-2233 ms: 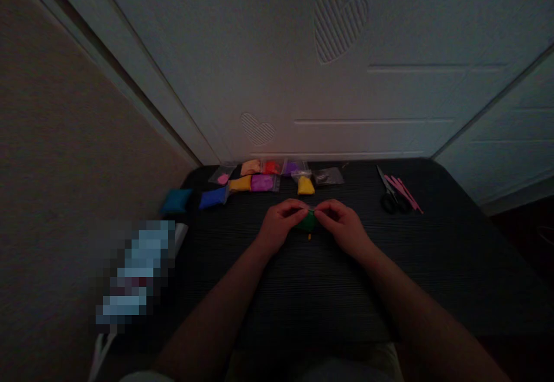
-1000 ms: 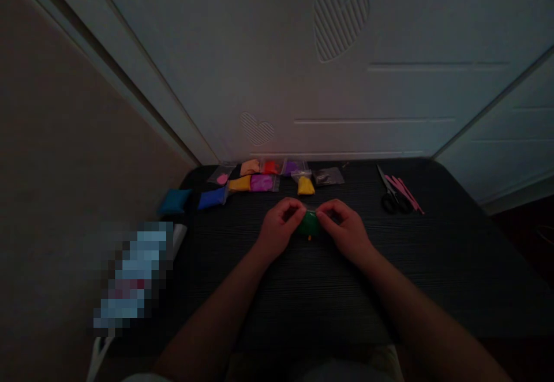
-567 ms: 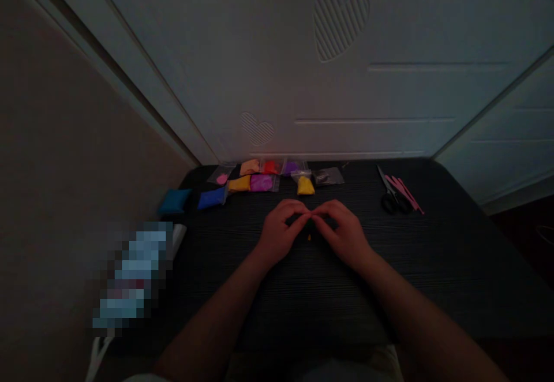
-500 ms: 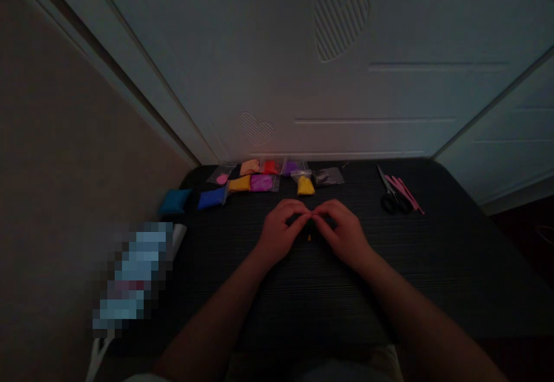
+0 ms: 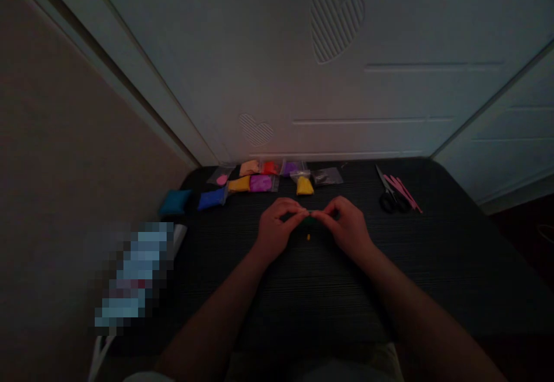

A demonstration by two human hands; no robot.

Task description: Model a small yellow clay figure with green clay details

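Note:
My left hand (image 5: 277, 226) and my right hand (image 5: 344, 223) meet above the middle of the dark table, thumbs and forefingers pinched together at the tips. Between them shows a small dark green piece of modelling clay (image 5: 310, 219), mostly covered by the fingers. Just below the fingertips, a tiny orange-yellow bit (image 5: 309, 236) lies on the tabletop, touched by neither hand. Beyond the hands sits a bag of yellow clay (image 5: 305, 186).
Bags of blue (image 5: 212, 198), orange (image 5: 239, 184) and magenta clay (image 5: 261, 183) lie at the back left, among several others. Scissors (image 5: 389, 194) and pink sticks (image 5: 403, 191) rest at the back right. A teal packet (image 5: 175, 202) is near the left wall.
The fingertips have parted slightly and turned, and the dark green piece between them now shows. The tiny orange-yellow bit stays on the table.

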